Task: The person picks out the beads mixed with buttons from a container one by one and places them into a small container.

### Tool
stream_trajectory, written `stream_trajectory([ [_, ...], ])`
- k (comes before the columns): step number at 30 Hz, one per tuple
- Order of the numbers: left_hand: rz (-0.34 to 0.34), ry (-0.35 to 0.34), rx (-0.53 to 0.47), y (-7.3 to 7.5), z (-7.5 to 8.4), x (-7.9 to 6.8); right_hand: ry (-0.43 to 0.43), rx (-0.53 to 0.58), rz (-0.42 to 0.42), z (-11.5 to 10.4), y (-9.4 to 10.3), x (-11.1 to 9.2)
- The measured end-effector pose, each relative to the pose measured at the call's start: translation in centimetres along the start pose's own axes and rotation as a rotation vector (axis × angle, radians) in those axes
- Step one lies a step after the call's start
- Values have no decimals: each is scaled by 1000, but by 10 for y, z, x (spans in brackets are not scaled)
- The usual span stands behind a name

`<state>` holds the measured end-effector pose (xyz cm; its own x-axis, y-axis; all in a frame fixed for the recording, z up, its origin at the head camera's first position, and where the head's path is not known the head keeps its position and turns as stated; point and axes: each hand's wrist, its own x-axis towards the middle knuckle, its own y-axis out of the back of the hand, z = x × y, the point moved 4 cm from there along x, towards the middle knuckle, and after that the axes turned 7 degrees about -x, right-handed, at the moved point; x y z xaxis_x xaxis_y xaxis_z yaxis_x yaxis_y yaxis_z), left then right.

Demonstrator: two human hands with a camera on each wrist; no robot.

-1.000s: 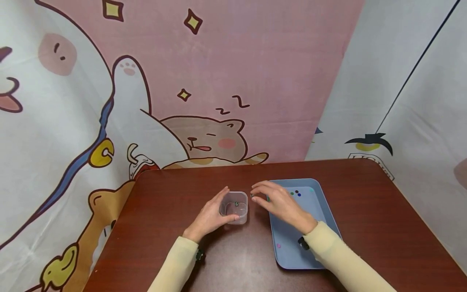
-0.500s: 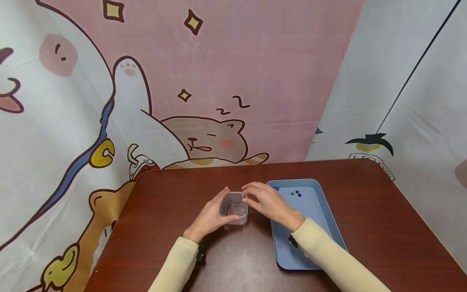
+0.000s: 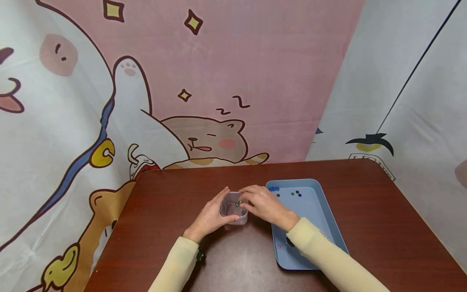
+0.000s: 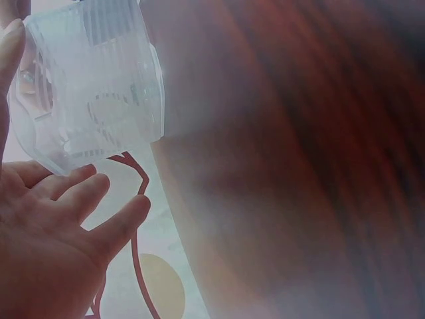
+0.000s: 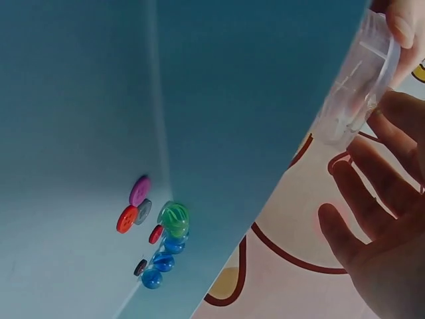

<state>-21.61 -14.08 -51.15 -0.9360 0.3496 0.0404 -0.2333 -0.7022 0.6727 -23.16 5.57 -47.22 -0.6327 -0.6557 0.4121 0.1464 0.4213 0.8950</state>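
My left hand (image 3: 209, 217) holds a clear plastic container (image 3: 233, 221), thumb on the near side and fingers round the far side. In the left wrist view, the container (image 4: 99, 93) shows ribbed walls. A small greenish marble (image 3: 237, 204) shows inside it in the head view. My right hand (image 3: 268, 207) has its thumb and forefinger over the container's opening, pinching a small glass marble that the fingertips mostly hide. From the right wrist, the other fingers of the right hand (image 5: 392, 199) appear spread beside the container (image 5: 355, 86).
A blue tray (image 3: 310, 231) lies to the right under the right forearm. Blue marbles (image 3: 273, 189) sit in its far left corner, and small buttons (image 3: 297, 192) lie nearby. A green marble (image 5: 176, 219) and a purple button (image 5: 139, 191) show in the right wrist view. Behind the table (image 3: 182, 182) hangs a printed cloth.
My right hand has moved left from the tray's edge to the container's opening, carrying the marble, and dipped lower. The left hand and container have stayed put.
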Motion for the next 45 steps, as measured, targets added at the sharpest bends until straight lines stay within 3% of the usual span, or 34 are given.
stream_trajectory([
  [15,2,-12,9,0,1,0,14,9,13,0,2,0],
  [25,9,-10,1,1,2,0,-170,223,-24,24,25,-20],
  [29,8,-8,-7,1,3,-1,-211,253,-28,32,37,-33],
  [35,16,7,-12,0,2,0,-262,209,-61,43,44,-49],
  [45,16,-3,-8,-1,1,0,-241,46,-126,57,34,-66],
])
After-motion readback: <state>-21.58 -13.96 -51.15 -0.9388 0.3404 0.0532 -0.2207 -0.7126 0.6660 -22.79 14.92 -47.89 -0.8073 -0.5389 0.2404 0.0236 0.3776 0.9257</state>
